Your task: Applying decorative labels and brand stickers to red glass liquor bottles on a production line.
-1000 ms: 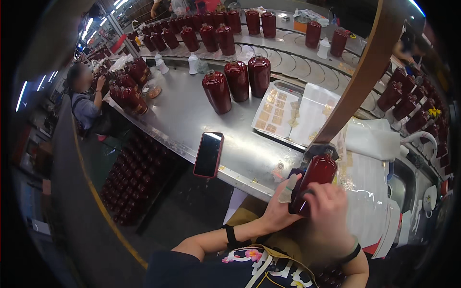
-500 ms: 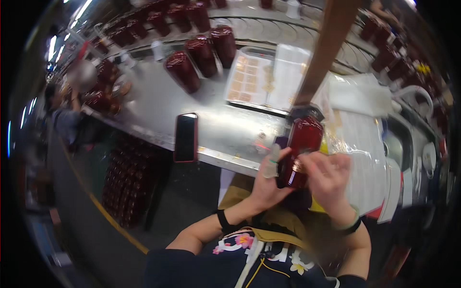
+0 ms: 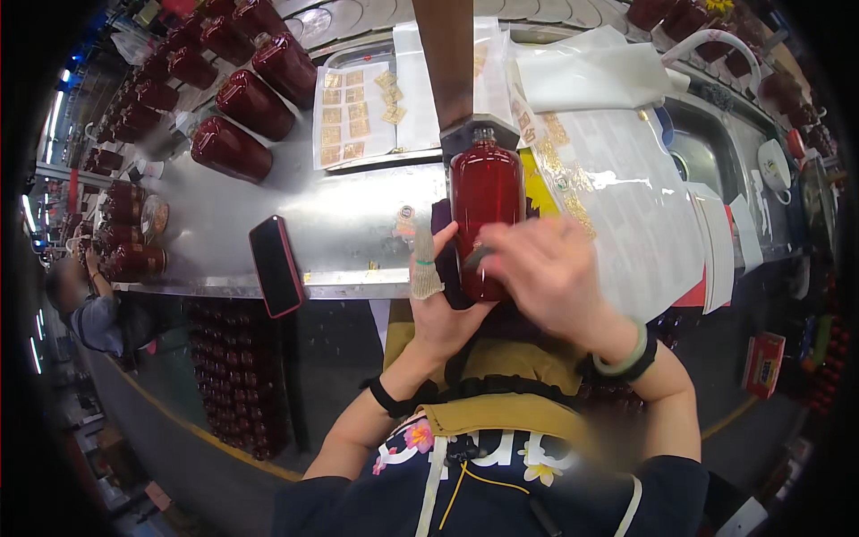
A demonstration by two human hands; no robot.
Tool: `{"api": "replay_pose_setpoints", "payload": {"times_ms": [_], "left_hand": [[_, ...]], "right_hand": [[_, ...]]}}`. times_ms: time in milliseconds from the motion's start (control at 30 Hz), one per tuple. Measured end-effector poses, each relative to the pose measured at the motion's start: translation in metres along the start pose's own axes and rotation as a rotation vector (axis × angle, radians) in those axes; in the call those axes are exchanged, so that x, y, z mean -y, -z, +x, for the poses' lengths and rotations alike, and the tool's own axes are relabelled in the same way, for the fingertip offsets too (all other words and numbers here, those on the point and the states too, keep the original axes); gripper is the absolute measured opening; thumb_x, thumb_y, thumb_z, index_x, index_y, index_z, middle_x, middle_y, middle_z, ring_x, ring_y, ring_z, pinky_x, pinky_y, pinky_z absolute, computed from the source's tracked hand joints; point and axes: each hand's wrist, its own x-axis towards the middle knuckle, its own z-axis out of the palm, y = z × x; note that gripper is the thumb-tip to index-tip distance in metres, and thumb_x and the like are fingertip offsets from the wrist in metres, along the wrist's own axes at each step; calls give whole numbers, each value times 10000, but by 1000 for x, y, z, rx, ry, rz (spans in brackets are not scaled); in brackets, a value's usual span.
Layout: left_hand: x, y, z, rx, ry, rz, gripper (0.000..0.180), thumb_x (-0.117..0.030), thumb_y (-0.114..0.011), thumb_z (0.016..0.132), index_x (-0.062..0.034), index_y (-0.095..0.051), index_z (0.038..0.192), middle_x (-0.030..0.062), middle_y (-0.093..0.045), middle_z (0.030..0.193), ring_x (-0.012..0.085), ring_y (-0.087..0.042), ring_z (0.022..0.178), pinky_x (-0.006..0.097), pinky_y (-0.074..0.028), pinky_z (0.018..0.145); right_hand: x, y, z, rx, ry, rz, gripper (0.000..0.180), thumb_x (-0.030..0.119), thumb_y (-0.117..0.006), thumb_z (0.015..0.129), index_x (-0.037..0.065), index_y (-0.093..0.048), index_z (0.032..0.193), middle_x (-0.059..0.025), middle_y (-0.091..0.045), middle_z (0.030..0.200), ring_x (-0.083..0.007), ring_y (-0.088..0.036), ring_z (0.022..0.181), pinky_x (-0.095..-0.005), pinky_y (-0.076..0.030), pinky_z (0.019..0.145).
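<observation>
A dark red glass bottle [image 3: 488, 183] lies lengthwise before me, its clear neck pointing away, against a dark holder [image 3: 501, 131] by a brown post. My left hand [image 3: 445, 313] grips the bottle's near left side; a pale mesh sleeve with a green band covers one raised finger. Over the bottle's lower right, my right hand [image 3: 546, 273] is blurred with its fingers curled together. A small dark thing [image 3: 479, 255] shows at those fingertips, too smeared to name. The bottle's surface beneath them is partly hidden.
Gold stickers [image 3: 344, 115] lie on a tray at the back, more on white sheets [image 3: 617, 188] to the right. A red-edged phone [image 3: 276, 267] rests at the table's front edge. Several red bottles [image 3: 231, 149] stand back left. A sink [image 3: 707, 152] is at right; a person [image 3: 85, 304] is far left.
The whole view has swung, so the table and bottle sit further left and straighter. My right hand has shifted onto the bottle's lower right, covering the gold spot seen there before.
</observation>
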Motion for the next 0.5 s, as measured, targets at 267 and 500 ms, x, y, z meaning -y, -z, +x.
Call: {"api": "replay_pose_setpoints", "payload": {"times_ms": [267, 500], "left_hand": [[-6, 2, 3, 30, -142, 195, 704, -89, -910, 662, -129, -726, 1340, 201, -535, 1493, 400, -571, 1283, 489, -489, 1054], [-25, -13, 4, 109, -224, 496, 677, -80, -877, 726, -341, -747, 1337, 258, -304, 1641, 458, -380, 1459, 518, -399, 1161]], "right_hand": [[-30, 29, 32, -262, -106, -148, 288, 38, -854, 758, 96, -780, 1030, -29, -715, 934, -249, -624, 828, -392, -485, 782], [-28, 25, 22, -326, -203, -4, 333, -56, -856, 717, 67, -780, 1017, -62, -725, 950, -271, -647, 887, -387, -540, 746]]}}
